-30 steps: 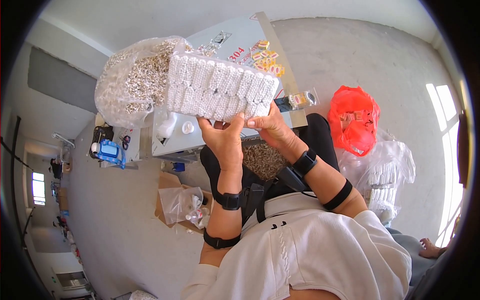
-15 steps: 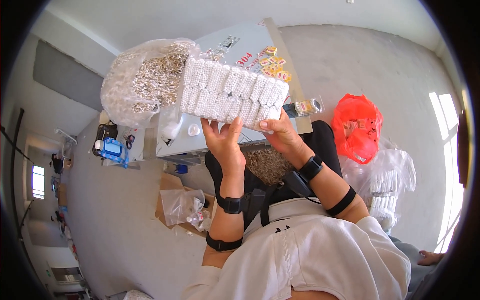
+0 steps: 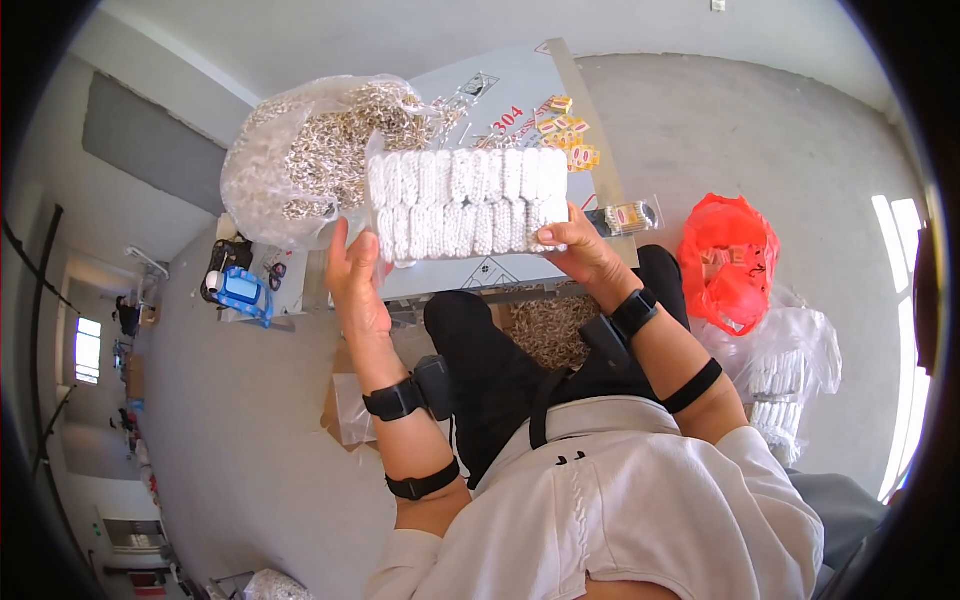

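Observation:
A clear-wrapped pack of what look like cotton swabs (image 3: 465, 205), two rows of white bundles with dotted ends, is held up over the near edge of the table. My right hand (image 3: 585, 248) grips its lower right corner, thumb on the front face and the other fingers mostly hidden behind. At the lower left corner, my left hand (image 3: 360, 290) stands with fingers stretched and thumb apart. Its thumb lies close against the pack's end; whether it touches, I cannot tell.
Behind the pack, a large clear bag of small metallic pieces (image 3: 330, 150) rests on the table (image 3: 440, 85). Small yellow boxes (image 3: 575, 140) lie at the table's right. A red plastic bag (image 3: 730, 265) and a clear bag of white bundles (image 3: 780, 385) are at my right.
The pack has levelled out, its front face now turned toward me. My left hand has shifted from under its middle to its left end; my right hand keeps its corner grip.

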Motion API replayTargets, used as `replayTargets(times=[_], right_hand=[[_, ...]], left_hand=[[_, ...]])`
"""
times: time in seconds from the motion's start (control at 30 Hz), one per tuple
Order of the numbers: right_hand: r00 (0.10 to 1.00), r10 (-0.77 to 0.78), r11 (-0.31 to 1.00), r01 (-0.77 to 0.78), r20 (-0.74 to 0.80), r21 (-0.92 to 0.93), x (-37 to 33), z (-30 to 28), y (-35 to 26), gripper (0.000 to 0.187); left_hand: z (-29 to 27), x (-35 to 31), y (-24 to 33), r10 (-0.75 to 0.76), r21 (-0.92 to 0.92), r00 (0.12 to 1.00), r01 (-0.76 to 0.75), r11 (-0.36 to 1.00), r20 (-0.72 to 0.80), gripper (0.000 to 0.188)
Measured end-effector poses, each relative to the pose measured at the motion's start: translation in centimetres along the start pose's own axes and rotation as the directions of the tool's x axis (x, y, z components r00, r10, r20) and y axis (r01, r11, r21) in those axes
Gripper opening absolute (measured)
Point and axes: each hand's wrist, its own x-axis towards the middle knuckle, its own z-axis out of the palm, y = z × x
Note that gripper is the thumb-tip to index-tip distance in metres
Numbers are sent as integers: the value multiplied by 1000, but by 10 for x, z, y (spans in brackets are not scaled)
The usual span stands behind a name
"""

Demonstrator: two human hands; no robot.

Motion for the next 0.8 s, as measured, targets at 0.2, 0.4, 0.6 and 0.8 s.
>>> replayTargets(times=[0.2,0.4,0.6,0.8], right_hand=[[995,39,992,-27,97,-122,14,4,-8,67],[993,100,987,-90,70,-136,17,-1,-8,85],[993,-115,926,110,6,-362,-4,15,16,96],[986,-109,934,58,-126,-353,-10,8,22,88]], left_hand=[[1,-16,-11,29,-17,987,-27,1000,157,66],[2,-36,-34,52,-181,999,-53,982,-6,54],[2,-52,-48,27,-281,994,-57,958,-110,46],[8,-76,-58,2,-291,990,-45,956,-144,42]])
